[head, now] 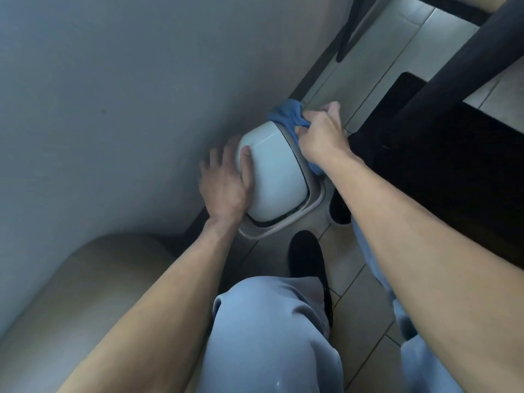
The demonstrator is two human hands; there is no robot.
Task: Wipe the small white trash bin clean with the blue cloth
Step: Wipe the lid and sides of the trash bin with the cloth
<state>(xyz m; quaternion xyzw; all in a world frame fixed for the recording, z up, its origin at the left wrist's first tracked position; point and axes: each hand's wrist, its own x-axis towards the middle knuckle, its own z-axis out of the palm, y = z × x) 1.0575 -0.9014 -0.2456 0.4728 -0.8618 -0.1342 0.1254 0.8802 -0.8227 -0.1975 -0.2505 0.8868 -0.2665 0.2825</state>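
The small white trash bin (276, 171) stands on the tiled floor against the wall, its domed white lid ringed by a grey rim. My left hand (224, 184) rests on the lid's left side, thumb across the top and fingers spread round it. My right hand (321, 131) is closed on the bunched blue cloth (286, 112) and presses it against the bin's far right edge. Part of the cloth hangs down under my wrist beside the rim.
A pale wall (113, 95) runs along the left with a dark skirting board. A beige cushioned seat (85, 293) is at lower left. Dark furniture legs and a dark mat (442, 154) crowd the right. My knees and black shoes (307, 256) are just below the bin.
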